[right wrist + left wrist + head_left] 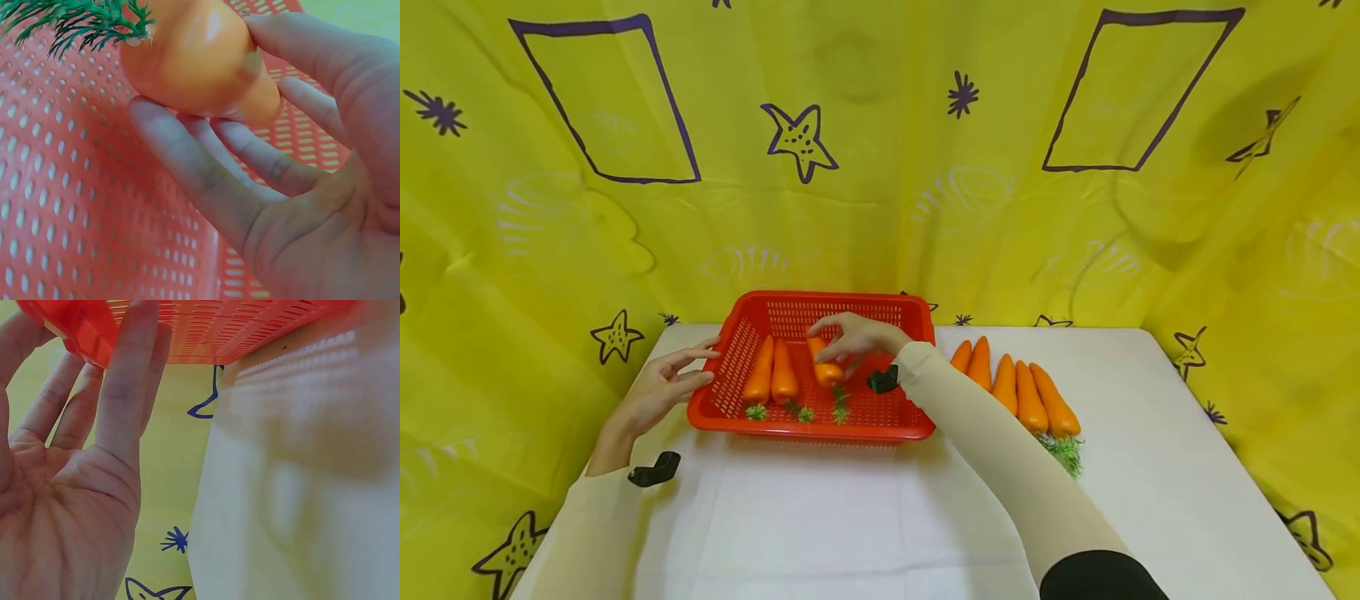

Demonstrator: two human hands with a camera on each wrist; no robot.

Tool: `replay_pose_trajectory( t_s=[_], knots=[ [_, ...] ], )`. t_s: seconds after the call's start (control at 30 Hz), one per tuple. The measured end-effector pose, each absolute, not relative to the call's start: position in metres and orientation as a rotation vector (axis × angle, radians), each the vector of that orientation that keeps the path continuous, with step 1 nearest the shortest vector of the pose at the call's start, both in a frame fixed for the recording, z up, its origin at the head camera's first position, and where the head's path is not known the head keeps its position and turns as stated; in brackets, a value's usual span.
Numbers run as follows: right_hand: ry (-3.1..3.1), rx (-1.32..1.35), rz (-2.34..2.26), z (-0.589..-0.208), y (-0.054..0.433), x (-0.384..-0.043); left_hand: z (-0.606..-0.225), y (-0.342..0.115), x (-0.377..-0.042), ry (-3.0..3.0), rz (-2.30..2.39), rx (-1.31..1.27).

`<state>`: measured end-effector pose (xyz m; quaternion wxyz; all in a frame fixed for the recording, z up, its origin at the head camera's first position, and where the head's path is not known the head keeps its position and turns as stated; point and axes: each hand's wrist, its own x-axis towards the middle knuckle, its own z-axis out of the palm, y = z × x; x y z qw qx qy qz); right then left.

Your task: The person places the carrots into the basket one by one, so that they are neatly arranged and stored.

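The right hand (853, 340) reaches over the red perforated basket (850, 307) and pinches a toy carrot (825, 367) between thumb and fingertips, its fingers (187, 162) curled round the thick end just below the green plastic tuft (81, 22); the right wrist view shows the carrot held just above the basket's holed floor, apparently not yet resting on it. It seems to be held near the top end so that it can go down pointing the same way as the two carrots (771, 372) already lying side by side in the left part of the basket, tips toward the far wall and green tops toward the near rim. The left hand (662, 385) lies outside the basket's left wall with its fingers (128, 381) straight and spread, their tips against the red plastic and gripping nothing; this looks like a steadying touch, to keep the light basket from sliding on the white surface (865, 517). Five more carrots (1015, 387) lie in a neat row on the surface just right of the basket, tops toward the person, likely lined up there within easy reach of the right hand. A small black device (655, 469) is strapped at each wrist. The yellow backdrop (880, 150) bears hand-drawn purple stars and four-sided outlines only; no brand, label or readable writing shows on any object.
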<state>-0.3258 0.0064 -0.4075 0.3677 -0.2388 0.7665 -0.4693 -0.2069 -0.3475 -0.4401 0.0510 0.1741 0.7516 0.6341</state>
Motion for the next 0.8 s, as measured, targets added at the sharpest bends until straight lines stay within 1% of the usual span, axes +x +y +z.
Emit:
replay_pose_trajectory(
  t_s=[0.4,0.8],
  knots=[
    [1.965,-0.540,-1.194,-0.429,-0.015,-0.321,-0.436,-0.348,-0.208,2.344,1.880,0.537],
    [1.973,-0.512,-1.207,-0.431,-0.030,-0.316,-0.436,-0.346,-0.206,2.363,1.889,0.515]
  ],
)
